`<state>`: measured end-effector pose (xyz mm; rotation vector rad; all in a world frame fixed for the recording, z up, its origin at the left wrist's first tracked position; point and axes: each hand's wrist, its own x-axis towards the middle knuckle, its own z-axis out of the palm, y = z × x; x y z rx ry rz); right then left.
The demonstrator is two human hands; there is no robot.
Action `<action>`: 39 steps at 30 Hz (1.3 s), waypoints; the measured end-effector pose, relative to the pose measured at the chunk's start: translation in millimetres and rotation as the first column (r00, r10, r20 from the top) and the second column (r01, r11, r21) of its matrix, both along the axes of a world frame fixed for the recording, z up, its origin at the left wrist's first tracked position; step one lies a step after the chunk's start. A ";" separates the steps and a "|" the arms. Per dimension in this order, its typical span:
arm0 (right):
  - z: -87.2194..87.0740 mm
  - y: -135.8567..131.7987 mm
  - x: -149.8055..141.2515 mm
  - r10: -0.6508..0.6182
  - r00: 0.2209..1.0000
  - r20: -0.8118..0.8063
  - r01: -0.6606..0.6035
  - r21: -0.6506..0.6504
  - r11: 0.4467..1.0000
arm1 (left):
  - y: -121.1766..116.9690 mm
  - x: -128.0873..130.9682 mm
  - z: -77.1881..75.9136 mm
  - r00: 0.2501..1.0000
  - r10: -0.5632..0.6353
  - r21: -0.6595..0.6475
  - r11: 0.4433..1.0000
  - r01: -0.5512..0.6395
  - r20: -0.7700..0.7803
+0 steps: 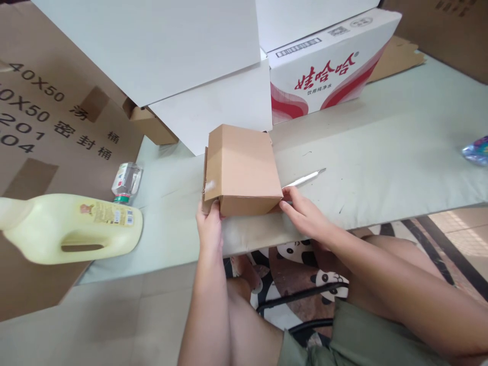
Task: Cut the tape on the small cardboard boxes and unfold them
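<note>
A small brown cardboard box (246, 160) sits near the front edge of the table, its left side flap standing a little apart from the body. My left hand (211, 223) grips the box's front left corner, with the thumb against the cardboard and the other fingers partly hidden. At the front right corner, my right hand (303, 211) has its thumb and fingers closed on the box's edge. Just beyond the right fingers lies a slim white pen-like tool (305, 179) with a thin dark tip; its near end reaches the hand.
A large yellow jug (152, 213) and a small clear bottle with a green cap (127, 180) stand left. White cartons (229, 96) and a red-and-white water carton (324, 71) rise behind. A big brown carton (49, 132) borders the left; a shiny package (476, 151) lies far right.
</note>
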<state>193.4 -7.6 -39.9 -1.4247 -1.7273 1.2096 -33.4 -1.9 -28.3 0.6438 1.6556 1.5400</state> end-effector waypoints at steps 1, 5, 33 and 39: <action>0.0 0.0 0.0 0.000 1.000 0.001 0.000 0.002 1.000 | -0.1 0.0 -0.2 1.000 0.005 0.001 1.000 -0.005 0.003; 0.6 0.0 -0.1 0.001 1.000 0.009 -0.001 0.006 1.000 | -0.5 -0.5 -1.9 1.000 0.009 0.022 1.000 -0.009 0.005; 0.8 -0.7 0.3 0.013 0.998 0.060 -0.016 0.038 0.999 | -1.3 -3.5 -7.6 1.000 -0.011 0.022 1.000 0.011 -0.026; 0.2 -0.5 0.9 0.037 0.995 0.093 -0.043 0.059 0.997 | -0.7 4.0 -7.4 1.000 0.001 0.028 1.000 0.000 -0.007</action>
